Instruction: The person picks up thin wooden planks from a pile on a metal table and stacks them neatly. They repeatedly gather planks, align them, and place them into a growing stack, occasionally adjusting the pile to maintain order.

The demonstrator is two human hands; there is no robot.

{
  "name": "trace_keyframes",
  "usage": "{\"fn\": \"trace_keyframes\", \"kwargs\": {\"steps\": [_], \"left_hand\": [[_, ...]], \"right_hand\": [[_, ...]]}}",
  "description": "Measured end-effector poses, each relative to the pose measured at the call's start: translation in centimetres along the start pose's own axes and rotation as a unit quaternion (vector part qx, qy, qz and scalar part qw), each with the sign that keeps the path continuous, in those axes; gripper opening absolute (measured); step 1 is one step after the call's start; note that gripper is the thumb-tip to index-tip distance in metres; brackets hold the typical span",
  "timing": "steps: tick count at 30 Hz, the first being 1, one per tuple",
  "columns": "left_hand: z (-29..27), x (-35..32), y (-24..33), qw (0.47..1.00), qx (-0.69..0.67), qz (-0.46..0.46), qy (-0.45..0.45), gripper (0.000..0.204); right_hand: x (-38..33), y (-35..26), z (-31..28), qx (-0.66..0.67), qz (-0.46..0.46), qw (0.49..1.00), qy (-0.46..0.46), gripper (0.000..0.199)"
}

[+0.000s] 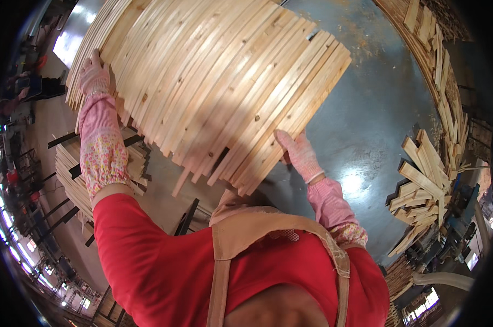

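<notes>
A wide layer of pale wooden strips (pixel 203 82) lies side by side and slants across the grey metal table, with uneven near ends. My left hand (pixel 95 76), in a light knitted glove and a pink flowered sleeve cover, grips the strips at their left side. At the near right corner my right hand (pixel 298 152), gloved the same way, is closed on the outermost strips. Its thumb shows at their edge; the other fingers are partly hidden beneath. One strip (pixel 181 182) sticks out toward me past the others.
The grey metal table (pixel 382 103) reaches right, with sawdust at its far side. Loose wood offcuts (pixel 426 185) are heaped along its right edge. At lower left, more strips (pixel 75 174) rest on a rack with black bars (pixel 61 210). Another person (pixel 39 87) is at far left.
</notes>
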State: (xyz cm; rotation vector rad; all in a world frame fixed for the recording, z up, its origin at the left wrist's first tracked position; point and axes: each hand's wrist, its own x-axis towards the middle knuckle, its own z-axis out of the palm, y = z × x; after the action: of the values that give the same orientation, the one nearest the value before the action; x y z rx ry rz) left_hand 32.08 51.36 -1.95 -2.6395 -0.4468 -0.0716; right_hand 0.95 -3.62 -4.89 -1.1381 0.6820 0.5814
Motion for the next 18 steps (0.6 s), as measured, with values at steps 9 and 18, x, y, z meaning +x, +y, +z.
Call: {"fn": "trace_keyframes", "kwargs": {"steps": [9,18], "left_hand": [[0.3,1.5,-1.3,0.996,-0.068,0.02,0.052,0.079],[-4.5,-9.7,8.3,0.971,-0.135,0.198,0.017,0.076]], "right_hand": [[4.4,-2.0,8.0,-0.086,0.019,0.996,-0.019,0.119],[4.7,-1.6,-0.7,-0.418,-0.131,0.898,-0.028,0.095]]}}
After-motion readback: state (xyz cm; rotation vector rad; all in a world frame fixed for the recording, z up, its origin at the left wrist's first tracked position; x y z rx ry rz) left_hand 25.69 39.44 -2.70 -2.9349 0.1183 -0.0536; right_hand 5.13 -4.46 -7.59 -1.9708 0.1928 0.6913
